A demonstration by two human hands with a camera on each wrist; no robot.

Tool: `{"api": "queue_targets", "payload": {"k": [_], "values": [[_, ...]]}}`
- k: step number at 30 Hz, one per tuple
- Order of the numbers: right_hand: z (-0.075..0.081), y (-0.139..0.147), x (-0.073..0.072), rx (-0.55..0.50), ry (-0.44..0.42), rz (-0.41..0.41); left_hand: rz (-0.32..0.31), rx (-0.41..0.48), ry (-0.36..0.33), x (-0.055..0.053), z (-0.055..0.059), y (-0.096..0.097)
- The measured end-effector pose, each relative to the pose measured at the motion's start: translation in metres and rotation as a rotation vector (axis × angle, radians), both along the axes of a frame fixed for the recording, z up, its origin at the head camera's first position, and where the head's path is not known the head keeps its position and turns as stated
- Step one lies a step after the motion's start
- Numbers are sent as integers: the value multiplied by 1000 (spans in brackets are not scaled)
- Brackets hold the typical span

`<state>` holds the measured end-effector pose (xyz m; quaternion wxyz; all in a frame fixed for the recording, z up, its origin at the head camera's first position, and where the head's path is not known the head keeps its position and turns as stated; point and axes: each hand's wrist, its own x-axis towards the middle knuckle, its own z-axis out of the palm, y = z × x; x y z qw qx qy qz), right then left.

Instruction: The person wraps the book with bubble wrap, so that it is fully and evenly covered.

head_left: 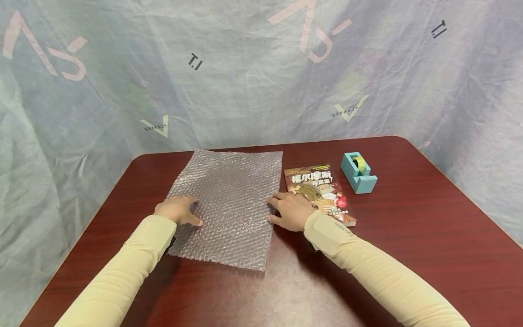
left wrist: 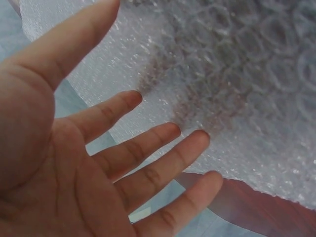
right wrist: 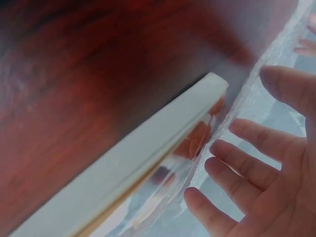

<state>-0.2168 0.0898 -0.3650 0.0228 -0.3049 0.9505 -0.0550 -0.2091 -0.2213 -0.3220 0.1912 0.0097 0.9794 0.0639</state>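
A sheet of clear bubble wrap (head_left: 233, 204) lies spread on the table. At its left edge is my left hand (head_left: 180, 211), thumb and fingers spread; in the left wrist view the fingers (left wrist: 163, 170) extend over or against the bubbles, pinching nothing. My right hand (head_left: 292, 211) is at the sheet's right edge, fingertips at the border, its fingers (right wrist: 247, 168) loosely extended in the right wrist view. Whether the fingertips press on the wrap is hard to tell. Partly behind that hand lies a paperback book (head_left: 323, 190) with a colourful cover, its pale page edge (right wrist: 143, 148) seen close up.
A light-blue tape dispenser (head_left: 359, 175) holding a yellowish-green roll stands right of the book. The dark red wooden table (head_left: 408, 218) has its far edge close to a grey printed curtain (head_left: 253, 81), which also runs along both sides.
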Motion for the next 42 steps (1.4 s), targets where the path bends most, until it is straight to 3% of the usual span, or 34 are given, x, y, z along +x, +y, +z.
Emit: {"api": "queue_targets", "payload": {"k": [1,12,18,25,31,42], "values": [[6,-1,4,2,-21,-5,1,1,-2,0,0,0],[8,1,3,-11,-30,8,-6,1,-12,0,6,3],[9,8,2,-49,-16,17,-53,29,33,0,8,13],[9,17,1,-106,30,29,-81,32,130,0,10,30],[11,27,-1,-79,87,6,-88,40,203,1,11,47],[10,50,-4,-143,99,-36,-84,104,259,0,4,94]]}}
